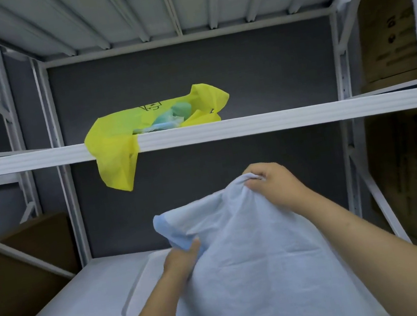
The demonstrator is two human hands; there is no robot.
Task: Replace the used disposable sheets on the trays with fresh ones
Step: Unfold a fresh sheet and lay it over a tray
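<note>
A pale blue disposable sheet [260,259] hangs before white metal shelving [63,182], its bunched top clamped in the person's right grip [269,183] and its folded edge pinched in the left grip [181,260], above a white tray [146,287]. A yellow bag [113,140] drapes over the upper shelf [278,120] against a dark grey wall [188,78].

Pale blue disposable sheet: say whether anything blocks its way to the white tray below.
Nothing visible does. The pale blue disposable sheet, held by the left hand and right hand, hangs above the white tray, whose visible part is bare.
</note>
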